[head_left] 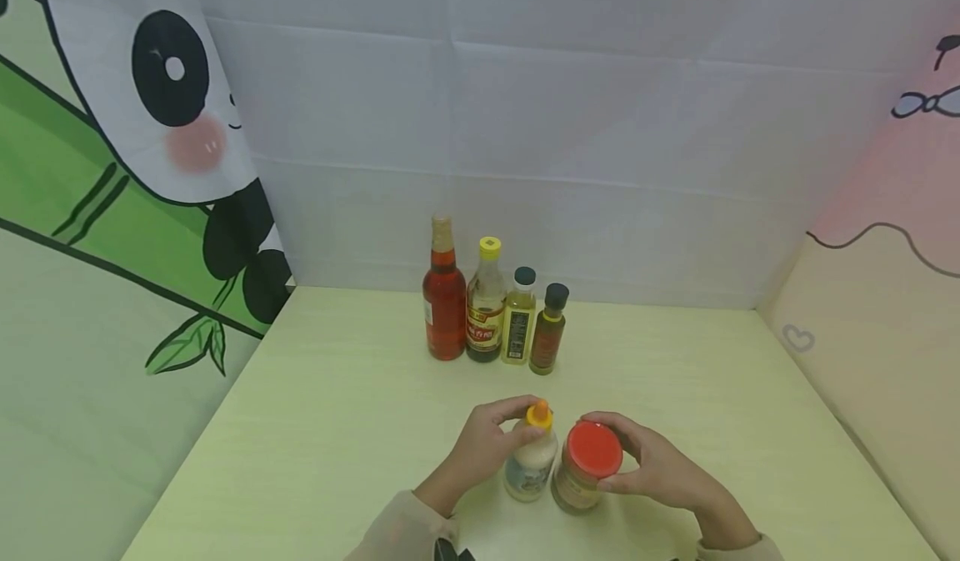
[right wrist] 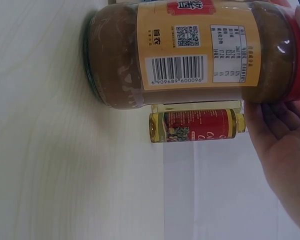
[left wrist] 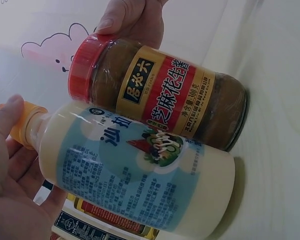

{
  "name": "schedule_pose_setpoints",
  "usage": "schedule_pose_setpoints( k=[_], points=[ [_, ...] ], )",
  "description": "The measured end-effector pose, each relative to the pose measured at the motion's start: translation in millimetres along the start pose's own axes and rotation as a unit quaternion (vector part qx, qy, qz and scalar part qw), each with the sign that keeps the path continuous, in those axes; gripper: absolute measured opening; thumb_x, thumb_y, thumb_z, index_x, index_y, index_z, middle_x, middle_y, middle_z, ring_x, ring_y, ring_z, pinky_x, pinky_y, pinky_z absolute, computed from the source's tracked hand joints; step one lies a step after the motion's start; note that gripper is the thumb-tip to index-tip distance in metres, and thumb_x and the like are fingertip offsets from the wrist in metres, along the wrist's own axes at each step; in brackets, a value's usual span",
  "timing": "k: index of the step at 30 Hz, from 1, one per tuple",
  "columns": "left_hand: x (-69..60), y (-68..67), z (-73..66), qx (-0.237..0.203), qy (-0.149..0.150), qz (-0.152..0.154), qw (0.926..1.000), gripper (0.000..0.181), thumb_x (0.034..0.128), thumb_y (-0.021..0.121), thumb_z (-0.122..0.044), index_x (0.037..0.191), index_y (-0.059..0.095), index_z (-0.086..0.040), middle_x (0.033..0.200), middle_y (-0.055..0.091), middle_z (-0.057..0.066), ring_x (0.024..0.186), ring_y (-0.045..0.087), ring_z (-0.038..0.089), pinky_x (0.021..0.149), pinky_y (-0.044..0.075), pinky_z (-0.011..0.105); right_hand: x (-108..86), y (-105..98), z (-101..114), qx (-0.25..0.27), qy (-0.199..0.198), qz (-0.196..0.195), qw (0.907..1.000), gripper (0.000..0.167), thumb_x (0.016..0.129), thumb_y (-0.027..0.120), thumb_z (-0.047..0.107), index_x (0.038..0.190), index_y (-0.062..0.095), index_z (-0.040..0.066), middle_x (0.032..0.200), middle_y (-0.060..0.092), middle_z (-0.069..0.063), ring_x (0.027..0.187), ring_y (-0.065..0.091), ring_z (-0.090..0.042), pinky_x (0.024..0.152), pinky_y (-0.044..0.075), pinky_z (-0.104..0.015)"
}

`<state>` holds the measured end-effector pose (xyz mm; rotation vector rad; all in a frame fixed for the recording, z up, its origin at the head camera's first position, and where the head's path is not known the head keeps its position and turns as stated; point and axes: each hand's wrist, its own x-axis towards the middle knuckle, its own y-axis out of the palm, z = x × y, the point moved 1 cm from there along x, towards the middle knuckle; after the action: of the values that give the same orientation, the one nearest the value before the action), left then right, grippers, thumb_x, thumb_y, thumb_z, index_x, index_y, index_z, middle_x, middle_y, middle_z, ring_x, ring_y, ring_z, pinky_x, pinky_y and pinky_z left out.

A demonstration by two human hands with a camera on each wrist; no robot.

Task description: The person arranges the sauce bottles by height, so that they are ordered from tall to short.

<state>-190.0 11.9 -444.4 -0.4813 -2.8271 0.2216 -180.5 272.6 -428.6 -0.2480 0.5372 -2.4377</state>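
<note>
A salad dressing bottle (head_left: 529, 469) with a yellow-orange cap stands upright near the table's front. My left hand (head_left: 491, 440) grips it by the cap and neck. Just right of it is a glass jar of brown sesame peanut butter (left wrist: 125, 85) with a red lid (head_left: 595, 449). Thumb and fingers of my right hand (head_left: 656, 465) hold that jar round its top, just under the lid. In the left wrist view the bottle and the jar stand side by side, very close together. Part of my right hand is hidden behind the jar in the right wrist view.
Toward the back of the pale table (head_left: 337, 394) several bottles stand in a row: a red one (head_left: 445, 311), a yellow-capped one (head_left: 486, 315), a dark-capped oil bottle (head_left: 518, 319) and a small black-capped bottle (head_left: 548, 332). A white cloth wall (head_left: 562, 127) rises behind.
</note>
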Motion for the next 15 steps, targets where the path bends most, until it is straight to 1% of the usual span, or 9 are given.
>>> schedule_pose_setpoints(
  k=[5,10,15],
  points=[
    [3.6,0.2,0.5,0.007,0.002,-0.015,0.9999,0.036,0.0897,0.072,-0.025,0.121,0.067,-0.007,0.117,0.068,0.002,0.112,0.060,0.022,0.098,0.041,0.057,0.3,0.2,1.2,-0.002,0.005,0.000,1.0000,0.068,0.083,0.079,0.017,0.141,0.045,0.005,0.136,0.053,-0.006,0.126,0.045,-0.008,0.102,0.032,-0.018],
    [7.9,0.3,0.4,0.016,0.013,-0.031,0.9993,0.036,0.0893,0.072,-0.022,0.121,0.067,-0.006,0.117,0.068,0.005,0.110,0.062,0.023,0.097,0.043,0.055,0.5,0.3,1.6,-0.005,0.009,0.000,1.0000,0.070,0.083,0.079,0.018,0.141,0.044,0.002,0.136,0.053,-0.005,0.127,0.044,-0.007,0.101,0.032,-0.019],
    [12.1,0.3,-3.6,0.016,0.006,-0.041,0.9990,0.037,0.0887,0.073,-0.021,0.122,0.067,-0.006,0.117,0.068,0.005,0.111,0.062,0.025,0.097,0.043,0.053,0.1,0.0,1.0,-0.003,0.002,0.000,1.0000,0.070,0.083,0.079,0.017,0.141,0.043,0.000,0.136,0.053,-0.006,0.127,0.044,-0.008,0.102,0.032,-0.019]
  ],
)
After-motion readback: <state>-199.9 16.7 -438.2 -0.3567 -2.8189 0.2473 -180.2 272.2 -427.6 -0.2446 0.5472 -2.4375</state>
